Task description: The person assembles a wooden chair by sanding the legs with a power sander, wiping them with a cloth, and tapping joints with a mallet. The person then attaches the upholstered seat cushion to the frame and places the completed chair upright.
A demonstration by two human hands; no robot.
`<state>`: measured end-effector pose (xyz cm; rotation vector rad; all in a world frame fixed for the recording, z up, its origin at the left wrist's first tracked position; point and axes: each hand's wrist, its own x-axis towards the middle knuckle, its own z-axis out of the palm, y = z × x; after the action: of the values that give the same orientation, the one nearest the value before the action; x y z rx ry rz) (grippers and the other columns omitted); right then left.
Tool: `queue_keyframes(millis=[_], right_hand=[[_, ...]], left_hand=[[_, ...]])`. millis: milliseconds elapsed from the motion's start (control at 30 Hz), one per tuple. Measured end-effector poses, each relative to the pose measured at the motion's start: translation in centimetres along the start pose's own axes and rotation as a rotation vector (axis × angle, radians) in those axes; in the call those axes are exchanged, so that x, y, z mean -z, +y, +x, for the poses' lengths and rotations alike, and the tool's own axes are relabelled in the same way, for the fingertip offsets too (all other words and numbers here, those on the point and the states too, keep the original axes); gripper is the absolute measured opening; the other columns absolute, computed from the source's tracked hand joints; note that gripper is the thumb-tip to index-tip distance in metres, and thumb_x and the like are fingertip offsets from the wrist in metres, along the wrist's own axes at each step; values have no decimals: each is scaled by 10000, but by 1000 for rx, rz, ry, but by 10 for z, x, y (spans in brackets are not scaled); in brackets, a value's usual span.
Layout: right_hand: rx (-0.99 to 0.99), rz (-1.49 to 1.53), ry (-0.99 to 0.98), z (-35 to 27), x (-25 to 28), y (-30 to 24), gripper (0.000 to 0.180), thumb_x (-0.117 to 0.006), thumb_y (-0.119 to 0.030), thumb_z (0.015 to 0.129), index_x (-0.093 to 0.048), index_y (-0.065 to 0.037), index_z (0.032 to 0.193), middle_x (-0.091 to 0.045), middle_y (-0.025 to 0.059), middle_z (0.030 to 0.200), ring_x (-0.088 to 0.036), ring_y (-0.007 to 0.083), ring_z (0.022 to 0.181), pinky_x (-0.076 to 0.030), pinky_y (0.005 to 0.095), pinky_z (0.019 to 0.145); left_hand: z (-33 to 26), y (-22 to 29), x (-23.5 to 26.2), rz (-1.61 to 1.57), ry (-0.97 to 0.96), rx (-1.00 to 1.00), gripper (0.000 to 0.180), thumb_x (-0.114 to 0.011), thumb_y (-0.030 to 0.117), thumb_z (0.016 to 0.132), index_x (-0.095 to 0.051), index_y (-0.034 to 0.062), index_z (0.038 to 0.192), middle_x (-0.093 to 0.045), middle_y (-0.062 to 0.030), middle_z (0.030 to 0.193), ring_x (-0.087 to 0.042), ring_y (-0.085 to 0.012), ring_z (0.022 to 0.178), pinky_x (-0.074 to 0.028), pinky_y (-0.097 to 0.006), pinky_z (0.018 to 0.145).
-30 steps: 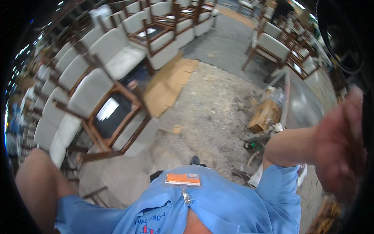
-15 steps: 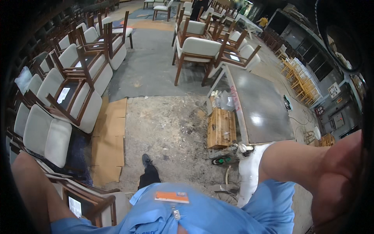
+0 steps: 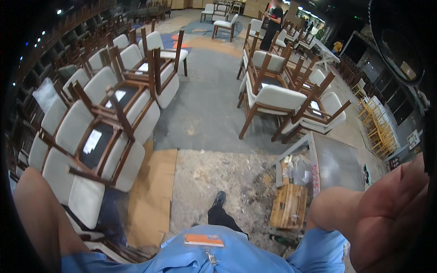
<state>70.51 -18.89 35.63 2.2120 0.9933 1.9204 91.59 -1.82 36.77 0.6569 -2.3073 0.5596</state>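
Observation:
Both my arms are raised and bent, with bare skin below the blue short sleeves. My left arm (image 3: 43,214) rises along the left edge, and its hand is out of the picture. At the lower right, my right arm (image 3: 350,207) folds up close to the camera, and its hand does not show either. An orange badge (image 3: 203,240) hangs on the front of my blue shirt (image 3: 182,255). One dark shoe (image 3: 220,199) is stepped forward on the concrete.
Stacked white chairs with brown legs (image 3: 116,136) line the left; more stacked chairs (image 3: 277,98) stand ahead right. A metal-topped table (image 3: 339,159) is on the right, a wooden crate (image 3: 289,206) beside it. Flat cardboard (image 3: 152,195) covers floor. A person (image 3: 273,25) stands far ahead.
My view has tilted up and shifted left, so the chairs, table and crate appear lower and further right. More of the far room and the standing person show. My arms stay raised.

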Motion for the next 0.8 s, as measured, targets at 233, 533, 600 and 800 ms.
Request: queue_keyframes(millis=[233,533,600,800], right_hand=[[43,9,108,-76,-34,163,330,-551,-178,924,-588,45,1164,-604,118,860,-556,166,717,-458,278,626],[-802,175,275,-225,-133,385,324,-565,-144,920,-581,44,1183,-597,105,832,-540,149,682,-448,263,598],[-1296,242,3,-324,-174,409,301,-576,-139,928,-619,31,1173,-644,100,935,-597,157,816,-495,277,734],[-2215,209,-579,-619,-244,286,180,-624,-193,872,-677,-22,884,-625,45,674,-569,118,557,-440,293,488]], left_hand=[[-2,-171,-31,97,-84,-20,404,-605,271,894,-558,35,1218,-688,-125,1029,-638,-220,952,-500,-346,850],[-52,-350,-18,394,241,267,413,-603,295,902,-546,45,1226,-700,-128,1005,-655,-227,918,-517,-347,822],[-101,-398,-18,467,380,515,415,-602,300,904,-544,47,1228,-702,-128,1000,-659,-229,911,-520,-347,815],[-391,-606,-40,404,603,1400,421,-601,316,910,-536,54,1233,-710,-131,984,-671,-233,888,-532,-348,797]])
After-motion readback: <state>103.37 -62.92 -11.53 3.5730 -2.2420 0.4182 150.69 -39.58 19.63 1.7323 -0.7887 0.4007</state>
